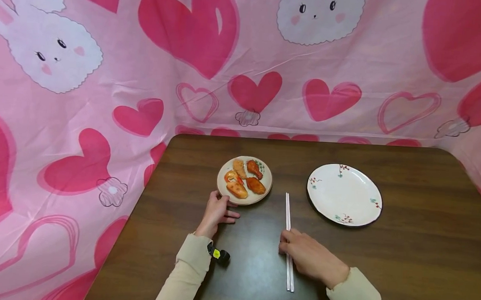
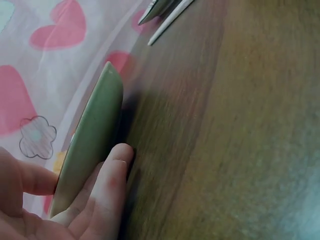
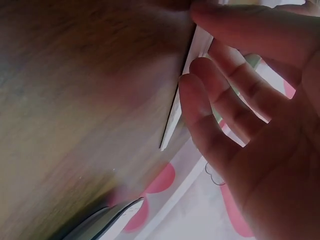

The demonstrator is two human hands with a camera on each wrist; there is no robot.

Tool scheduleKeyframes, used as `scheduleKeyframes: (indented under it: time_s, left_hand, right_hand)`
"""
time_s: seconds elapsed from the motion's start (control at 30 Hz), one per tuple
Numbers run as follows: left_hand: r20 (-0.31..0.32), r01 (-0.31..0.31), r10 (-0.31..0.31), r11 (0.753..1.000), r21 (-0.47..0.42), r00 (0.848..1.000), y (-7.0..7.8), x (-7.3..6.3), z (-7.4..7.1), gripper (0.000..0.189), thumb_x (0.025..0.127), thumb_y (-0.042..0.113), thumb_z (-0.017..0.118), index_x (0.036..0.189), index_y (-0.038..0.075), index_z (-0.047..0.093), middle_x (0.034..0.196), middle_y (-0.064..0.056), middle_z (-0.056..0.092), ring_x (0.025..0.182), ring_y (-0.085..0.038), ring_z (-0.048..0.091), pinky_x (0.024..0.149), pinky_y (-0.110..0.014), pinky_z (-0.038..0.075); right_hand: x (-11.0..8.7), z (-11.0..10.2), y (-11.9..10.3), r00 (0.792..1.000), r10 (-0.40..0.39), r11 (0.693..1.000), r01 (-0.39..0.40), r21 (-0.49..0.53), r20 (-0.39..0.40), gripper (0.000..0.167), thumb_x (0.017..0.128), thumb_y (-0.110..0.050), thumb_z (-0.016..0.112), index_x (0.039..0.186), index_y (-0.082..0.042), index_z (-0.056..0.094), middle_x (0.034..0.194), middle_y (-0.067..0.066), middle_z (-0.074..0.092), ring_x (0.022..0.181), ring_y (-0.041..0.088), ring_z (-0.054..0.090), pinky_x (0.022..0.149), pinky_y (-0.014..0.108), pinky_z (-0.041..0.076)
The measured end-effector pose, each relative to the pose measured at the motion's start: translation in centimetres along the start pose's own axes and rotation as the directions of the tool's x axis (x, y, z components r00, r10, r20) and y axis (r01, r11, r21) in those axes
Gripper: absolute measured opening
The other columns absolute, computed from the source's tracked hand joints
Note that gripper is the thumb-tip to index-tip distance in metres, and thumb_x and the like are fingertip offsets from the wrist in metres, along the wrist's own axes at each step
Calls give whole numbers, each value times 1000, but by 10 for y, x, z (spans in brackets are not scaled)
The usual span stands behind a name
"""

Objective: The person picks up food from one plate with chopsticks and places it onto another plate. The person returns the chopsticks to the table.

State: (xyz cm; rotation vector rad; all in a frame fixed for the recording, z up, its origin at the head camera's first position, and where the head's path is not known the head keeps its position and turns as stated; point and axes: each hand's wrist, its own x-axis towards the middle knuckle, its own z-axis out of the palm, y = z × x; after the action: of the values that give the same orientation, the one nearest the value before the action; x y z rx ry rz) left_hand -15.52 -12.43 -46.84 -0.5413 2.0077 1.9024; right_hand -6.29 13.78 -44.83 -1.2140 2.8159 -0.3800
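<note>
At one o'clock from the left hand point(image 1: 217, 214), the food plate point(image 1: 266, 180) is pinched at its rim, the fingers parted only slightly around it; chicken pieces point(image 1: 238, 190) lie on it. The right hand point(image 1: 311, 256) grips two chopsticks point(image 1: 288, 212) aimed toward twelve o'clock, fingers bent nearly closed. On the desk point(image 1: 421, 247), a patterned plate point(image 1: 343, 194) sits at the food plate's three o'clock.

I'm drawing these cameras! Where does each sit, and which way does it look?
Head: worn on the head, looking forward and down at the table; left hand and right hand show.
Left wrist: worn there, facing the food plate; left hand shows.
Right wrist: worn there, facing the chopsticks; right hand shows.
Shared: head and right wrist see chopsticks.
</note>
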Motion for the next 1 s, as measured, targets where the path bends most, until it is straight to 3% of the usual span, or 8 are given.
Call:
scheduleKeyframes:
  time_s: [0.4,0.77,1.0]
  left_hand:
    - [8,-7,7,1000,-1,1000,-3,2,-1,42,102,19,36,141,7,23,109,-22,68,62,-18,71,53,-31,59]
    - [27,-9,9,1000,3,1000,-2,1,-2,46,103,19,34,144,6,20,116,-27,65,69,-25,73,57,-35,60]
    - [11,-4,4,1000,-1,1000,-3,2,-1,44,103,20,35,143,7,23,112,-23,68,66,-21,72,56,-32,60]
  right_hand:
    - [8,-1,-1,996,-76,997,76,-17,-36,17,77,-7,72,73,-19,61,74,-9,46,69,10,42,58,19,40]
    - [14,-4,-2,991,-106,992,111,-56,77,19,77,-8,73,72,-24,64,73,-10,51,70,9,44,59,21,41]
    - [16,-3,-2,984,-171,977,176,-123,51,16,78,-12,74,73,-26,67,78,-10,56,76,9,44,64,24,43]
